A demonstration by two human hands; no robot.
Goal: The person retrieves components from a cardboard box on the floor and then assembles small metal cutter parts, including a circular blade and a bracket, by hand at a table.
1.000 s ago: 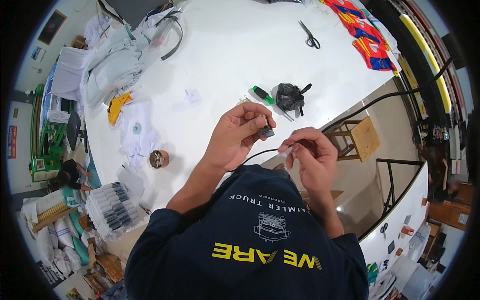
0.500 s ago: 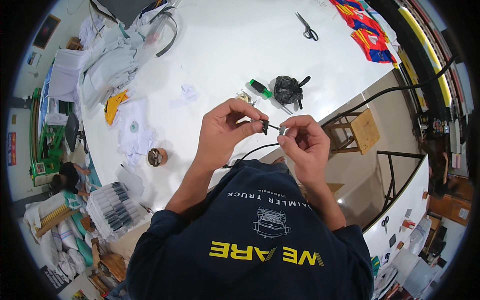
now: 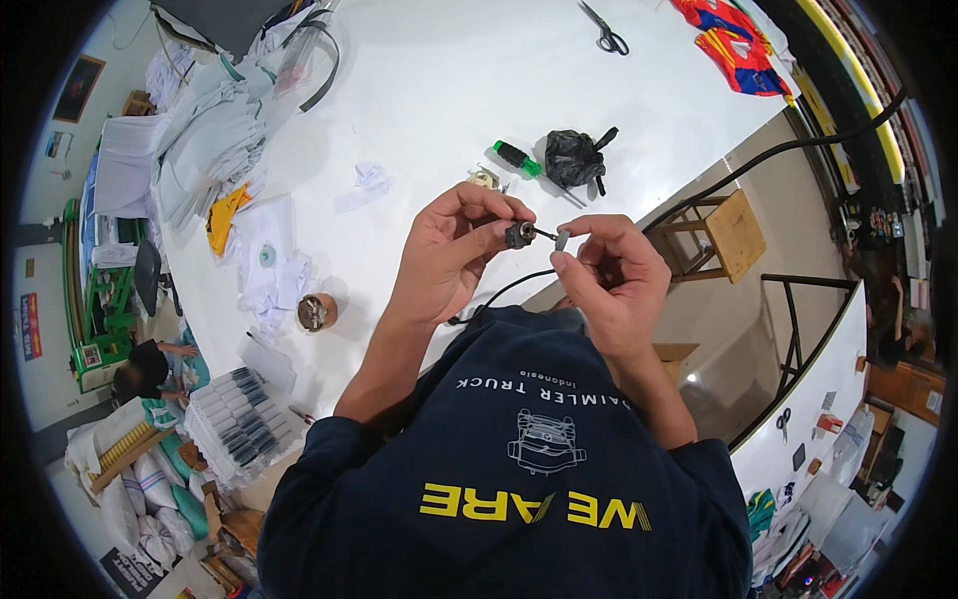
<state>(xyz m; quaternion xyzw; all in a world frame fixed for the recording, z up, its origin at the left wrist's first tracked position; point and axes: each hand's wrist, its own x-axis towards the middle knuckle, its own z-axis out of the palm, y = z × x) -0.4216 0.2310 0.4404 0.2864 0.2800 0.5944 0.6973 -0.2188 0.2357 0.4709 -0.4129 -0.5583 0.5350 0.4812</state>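
Above the near edge of the white table, my left hand [image 3: 446, 250] pinches a small black cylindrical part [image 3: 519, 235] between thumb and fingertips. Its open round end now faces toward me and to the right. My right hand [image 3: 616, 280] pinches a small flat grey piece [image 3: 562, 241] between thumb and index finger. A thin dark shaft [image 3: 544, 234] spans the short gap between the black part and the grey piece; which of them it belongs to I cannot tell. Below my hands curves a thin black cable [image 3: 504, 291], its right end hidden near my right hand.
Just beyond my hands lie a green-and-black screwdriver [image 3: 516, 158], a knotted black plastic bag [image 3: 574, 157] and a small cream-coloured part [image 3: 484, 179]. Scissors [image 3: 607, 32] rest farther back. A round tin [image 3: 316, 311] stands left. A thick black cable [image 3: 768, 160] hangs above a wooden stool [image 3: 733, 238].
The black part has turned in my left hand, so its round end shows. Both hands have shifted slightly upward in the picture, still close together.
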